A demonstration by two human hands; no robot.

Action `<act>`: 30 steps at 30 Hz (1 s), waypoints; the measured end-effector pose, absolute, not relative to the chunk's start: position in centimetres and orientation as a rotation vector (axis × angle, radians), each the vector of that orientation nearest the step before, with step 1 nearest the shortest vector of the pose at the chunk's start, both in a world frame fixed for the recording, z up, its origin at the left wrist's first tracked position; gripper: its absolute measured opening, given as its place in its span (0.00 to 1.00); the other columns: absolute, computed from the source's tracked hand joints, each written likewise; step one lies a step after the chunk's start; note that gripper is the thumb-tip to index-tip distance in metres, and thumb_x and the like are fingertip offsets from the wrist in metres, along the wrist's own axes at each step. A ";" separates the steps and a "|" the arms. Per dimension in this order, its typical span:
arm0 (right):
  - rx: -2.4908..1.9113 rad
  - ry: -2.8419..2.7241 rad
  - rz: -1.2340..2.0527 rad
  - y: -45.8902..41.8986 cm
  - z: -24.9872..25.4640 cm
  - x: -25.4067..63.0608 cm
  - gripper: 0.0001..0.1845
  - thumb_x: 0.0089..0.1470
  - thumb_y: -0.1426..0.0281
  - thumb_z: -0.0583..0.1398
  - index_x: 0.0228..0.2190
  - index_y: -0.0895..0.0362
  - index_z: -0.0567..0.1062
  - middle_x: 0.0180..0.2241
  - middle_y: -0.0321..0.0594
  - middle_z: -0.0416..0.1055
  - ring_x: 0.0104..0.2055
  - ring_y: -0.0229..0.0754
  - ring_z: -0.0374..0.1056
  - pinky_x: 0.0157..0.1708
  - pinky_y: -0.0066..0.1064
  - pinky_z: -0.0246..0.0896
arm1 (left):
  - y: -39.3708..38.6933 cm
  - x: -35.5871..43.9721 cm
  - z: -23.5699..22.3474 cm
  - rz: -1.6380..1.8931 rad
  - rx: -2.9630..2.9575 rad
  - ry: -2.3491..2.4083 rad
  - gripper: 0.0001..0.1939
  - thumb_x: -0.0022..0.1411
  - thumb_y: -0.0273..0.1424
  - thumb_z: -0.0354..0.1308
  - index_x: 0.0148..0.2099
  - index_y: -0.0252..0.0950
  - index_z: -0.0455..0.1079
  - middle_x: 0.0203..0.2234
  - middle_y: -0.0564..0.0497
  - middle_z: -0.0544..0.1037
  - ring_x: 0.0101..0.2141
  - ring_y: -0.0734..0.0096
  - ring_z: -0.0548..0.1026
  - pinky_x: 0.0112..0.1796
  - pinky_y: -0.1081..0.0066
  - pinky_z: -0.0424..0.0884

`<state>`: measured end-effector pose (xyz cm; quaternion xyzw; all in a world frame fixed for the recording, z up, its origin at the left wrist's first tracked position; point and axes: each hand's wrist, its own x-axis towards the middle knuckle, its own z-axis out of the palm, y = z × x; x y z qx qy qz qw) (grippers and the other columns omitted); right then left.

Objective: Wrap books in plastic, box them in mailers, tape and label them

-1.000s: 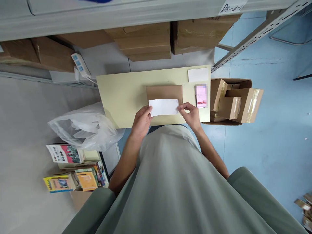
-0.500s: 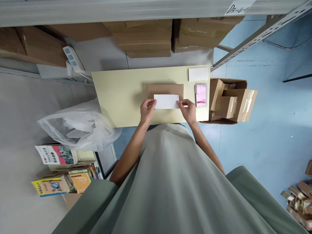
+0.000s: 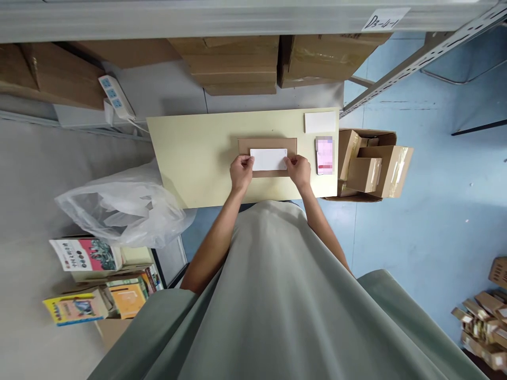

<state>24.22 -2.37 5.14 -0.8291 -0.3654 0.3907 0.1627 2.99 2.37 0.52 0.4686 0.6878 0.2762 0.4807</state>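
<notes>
A flat brown cardboard parcel [image 3: 267, 143] lies on a pale yellow table [image 3: 198, 158]. A white label [image 3: 268, 159] rests on top of the parcel. My left hand [image 3: 241, 172] pinches the label's left end and my right hand [image 3: 298, 170] pinches its right end, both with fingers closed on the paper and pressed down against the parcel.
A white card [image 3: 320, 122] and a pink-and-white sheet [image 3: 325, 154] lie at the table's right end. An open carton of small boxes [image 3: 370, 166] stands to the right. A plastic bag [image 3: 122, 208] and books [image 3: 91, 274] sit on the left; shelved cartons [image 3: 237, 63] behind.
Both hands carried the white label away from me and lowered it onto the brown parcel. The label now lies flat on the parcel instead of being held above its near edge.
</notes>
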 end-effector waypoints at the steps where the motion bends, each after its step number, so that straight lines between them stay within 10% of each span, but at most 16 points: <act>1: -2.385 -1.052 1.121 -2.2 5.2 24.2 0.13 0.71 0.60 0.62 0.37 0.54 0.80 0.43 0.49 0.85 0.47 0.54 0.81 0.49 0.39 0.72 | 2.4 3.0 0.4 0.669 1.154 1.690 0.06 0.70 0.34 0.67 0.41 0.38 0.78 0.37 0.47 0.84 0.39 0.62 0.81 0.44 0.64 0.76; 30: -2.517 -1.212 1.240 -0.6 6.8 26.0 0.06 0.62 0.63 0.70 0.34 0.52 0.85 0.42 0.45 0.87 0.47 0.53 0.81 0.48 0.39 0.75 | 2.2 3.4 0.7 0.626 1.196 1.737 0.06 0.71 0.37 0.65 0.41 0.41 0.77 0.38 0.47 0.85 0.41 0.61 0.81 0.49 0.62 0.77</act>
